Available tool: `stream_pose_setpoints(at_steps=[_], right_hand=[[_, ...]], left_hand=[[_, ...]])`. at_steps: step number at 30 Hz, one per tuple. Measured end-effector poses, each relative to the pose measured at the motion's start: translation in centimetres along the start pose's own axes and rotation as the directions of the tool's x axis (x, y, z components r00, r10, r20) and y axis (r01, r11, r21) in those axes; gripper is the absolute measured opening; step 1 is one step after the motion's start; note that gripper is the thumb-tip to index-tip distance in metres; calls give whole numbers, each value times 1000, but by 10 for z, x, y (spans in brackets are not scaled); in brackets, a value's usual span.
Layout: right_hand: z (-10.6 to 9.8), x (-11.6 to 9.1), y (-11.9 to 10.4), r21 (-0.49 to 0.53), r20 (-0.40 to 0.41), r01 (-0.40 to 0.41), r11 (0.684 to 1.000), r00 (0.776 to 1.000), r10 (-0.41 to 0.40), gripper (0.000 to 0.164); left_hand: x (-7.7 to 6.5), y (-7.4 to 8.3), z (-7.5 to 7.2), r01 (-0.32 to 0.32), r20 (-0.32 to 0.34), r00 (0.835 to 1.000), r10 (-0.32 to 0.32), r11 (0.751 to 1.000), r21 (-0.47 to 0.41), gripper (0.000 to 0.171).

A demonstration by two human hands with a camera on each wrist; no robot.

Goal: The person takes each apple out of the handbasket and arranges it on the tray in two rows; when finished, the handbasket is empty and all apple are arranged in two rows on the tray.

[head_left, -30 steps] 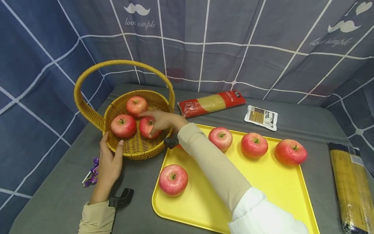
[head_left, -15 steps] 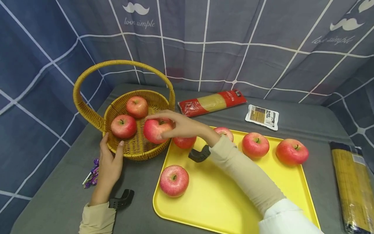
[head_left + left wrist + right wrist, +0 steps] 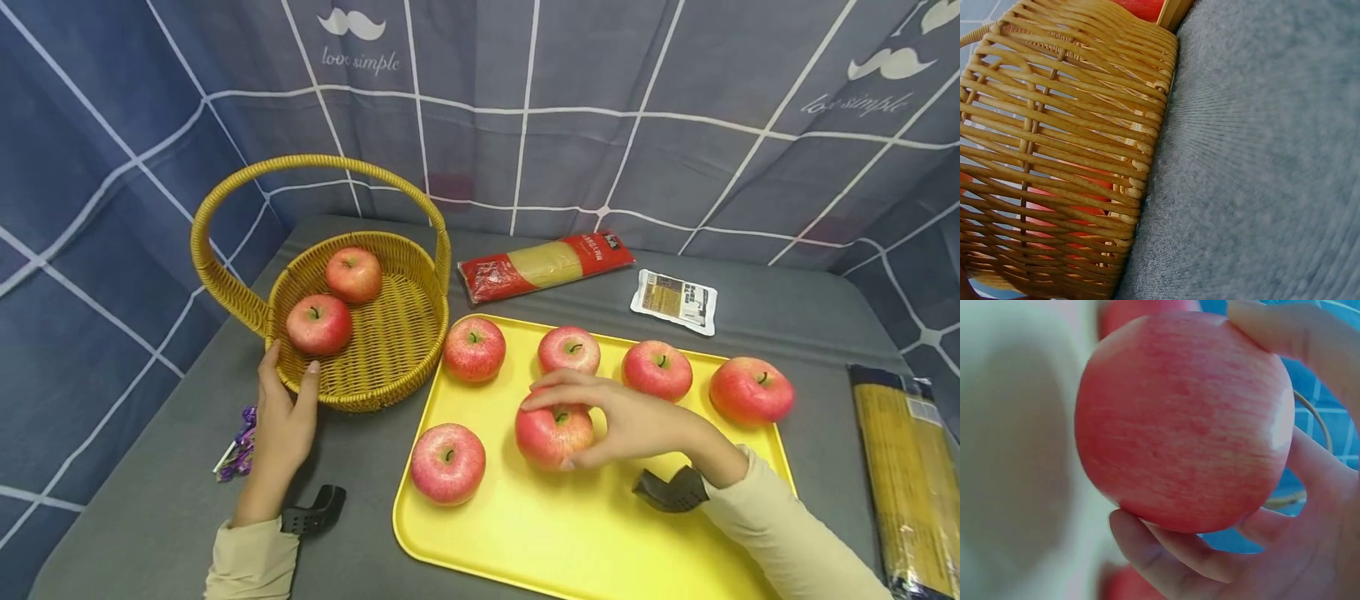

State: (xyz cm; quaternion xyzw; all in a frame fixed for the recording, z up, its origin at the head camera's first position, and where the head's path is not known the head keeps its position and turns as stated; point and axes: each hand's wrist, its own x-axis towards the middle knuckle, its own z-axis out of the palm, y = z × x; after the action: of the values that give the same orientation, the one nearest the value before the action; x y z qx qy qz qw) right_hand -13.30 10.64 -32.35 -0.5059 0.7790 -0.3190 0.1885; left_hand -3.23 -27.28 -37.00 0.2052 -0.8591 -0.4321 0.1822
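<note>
My right hand [image 3: 637, 421] grips a red apple [image 3: 553, 435] over the yellow tray [image 3: 525, 533], thumb on its near side and fingers across the far side. The right wrist view shows the same apple [image 3: 1185, 422] large, with fingertips curled under its lower edge. Two apples, one at the back [image 3: 354, 274] and one in front [image 3: 319, 324], lie in the left part of the woven basket [image 3: 375, 387]. My left hand [image 3: 285, 425] touches the basket's front left rim, thumb and fingers spread. In the left wrist view the wicker wall [image 3: 1066, 144] fills the left half.
Several more apples stand on the tray, one at the front left [image 3: 447, 464]. Behind it lie a red noodle packet [image 3: 546, 265] and a white pouch [image 3: 675, 301]. A long noodle pack [image 3: 903, 475] lies far right, and purple-wrapped candy [image 3: 240, 446] left of my left hand.
My right hand has lifted an apple out of the basket and carried it right, over the tray. My left hand has stayed at the basket rim.
</note>
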Motion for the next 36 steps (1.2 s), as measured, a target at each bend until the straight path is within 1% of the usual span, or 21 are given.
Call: stream_pose_setpoints(at_steps=[2, 4, 7, 9, 12, 15, 18, 20, 21, 23, 24, 28, 31, 32, 34, 35, 36], right_hand=[[11, -13, 2, -10, 14, -3, 1000, 1000, 3, 64], [22, -24, 2, 3, 16, 3, 1000, 1000, -3, 62], [37, -35, 2, 28, -22, -17, 999, 1000, 17, 61], [44, -39, 1, 28, -65, -38, 999, 997, 40, 63], [54, -41, -1, -18, -113, -61, 998, 992, 58, 68], [59, -43, -3, -57, -113, -60, 997, 992, 54, 72], [60, -44, -5, -50, -93, -69, 996, 994, 64, 78], [57, -45, -6, -34, -101, -83, 996, 992, 79, 82], [55, -45, -5, -21, -115, -74, 997, 991, 71, 83], [46, -46, -4, 9, -171, -51, 999, 984, 51, 81], [41, -45, -2, 27, -212, -35, 999, 977, 40, 79], [10, -35, 0, 117, -360, 25, 993, 933, 18, 61], [-13, -20, -3, 109, -435, 44, 993, 901, 8, 53], [-18, -13, -5, 92, -450, 67, 993, 893, -18, 50], [-26, 3, -9, 65, -466, 103, 993, 883, -61, 46], [-29, 14, -11, 56, -466, 125, 991, 881, -85, 44], [-32, 27, -13, 61, -457, 139, 988, 884, -96, 44]], left_hand=[[0, 0, 0, 0, 0, 1000, 0, 1000, -1, 64], [0, 0, 1, -1, -2, 1000, 1, 1000, -1, 65], [1, 1, 1, -5, 5, 1000, 5, 1000, -1, 65], [2, 0, 1, -6, 9, 1000, 6, 1000, -2, 65], [2, 0, 1, -5, 12, 1000, 5, 1000, -3, 65], [1, -1, 1, 2, 11, 1000, -2, 1000, -3, 65], [1, -1, 1, 6, 10, 1000, -6, 1000, -7, 65], [1, -1, 1, 9, 7, 1000, -9, 1000, -6, 65], [0, -1, 1, 9, 6, 1000, -9, 1000, -6, 65], [1, -1, 1, 7, 6, 1000, -7, 1000, -4, 65], [1, -1, 2, 5, 6, 1000, -5, 1000, -3, 65], [1, 0, 1, 3, 6, 1000, -3, 1000, 0, 65], [1, 0, 1, 2, 5, 1000, -2, 1000, -2, 65], [1, 0, 1, 2, 5, 1000, -2, 1000, -1, 65], [1, 0, 1, 3, 3, 1000, -3, 1000, -3, 65], [1, 0, 1, 5, 1, 1000, -5, 1000, -3, 65], [0, 0, 0, 6, -2, 1000, -6, 1000, -3, 64]])
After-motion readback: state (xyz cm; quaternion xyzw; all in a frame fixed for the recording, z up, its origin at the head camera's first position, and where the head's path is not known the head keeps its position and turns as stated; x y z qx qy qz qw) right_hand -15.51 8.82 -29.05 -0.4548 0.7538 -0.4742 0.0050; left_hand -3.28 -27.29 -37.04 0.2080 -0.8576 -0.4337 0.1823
